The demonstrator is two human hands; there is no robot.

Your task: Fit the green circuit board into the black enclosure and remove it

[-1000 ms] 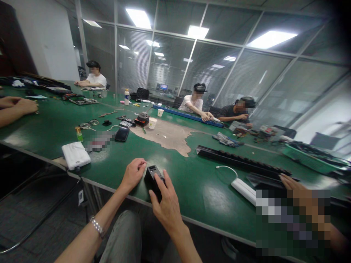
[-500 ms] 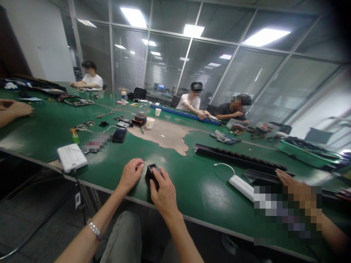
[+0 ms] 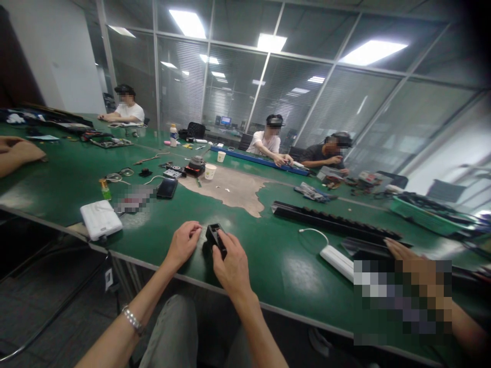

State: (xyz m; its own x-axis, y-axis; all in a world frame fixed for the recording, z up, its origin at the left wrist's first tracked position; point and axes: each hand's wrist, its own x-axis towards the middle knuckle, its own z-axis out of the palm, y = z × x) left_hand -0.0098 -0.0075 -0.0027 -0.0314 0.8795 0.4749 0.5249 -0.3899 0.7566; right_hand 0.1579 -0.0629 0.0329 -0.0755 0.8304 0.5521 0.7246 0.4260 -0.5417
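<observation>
My right hand [image 3: 232, 260] is closed around a small black box-shaped object [image 3: 215, 233] near the table's front edge. The thumb lies along its near side and the fingers along its right side. A recess shows in its far top end, but its exact kind is unclear. Just left of it, my left hand [image 3: 186, 242] rests on the green table [image 3: 268, 271], fingers curled and pressed together. Whatever those fingers hold, if anything, is hidden. The left hand and the black object are a small gap apart.
A white box-like device [image 3: 100, 220] with a cable lies at the left edge. Black channel-like strips [image 3: 330, 220] and a white power strip [image 3: 337, 260] lie right, near another person's hand [image 3: 406, 255]. Paper cups [image 3: 209, 171] stand further back. Several people sit around the table.
My right hand has shifted slightly right, its fingers drawn back from the black object's top, so more of that top shows. My left hand has stayed in place.
</observation>
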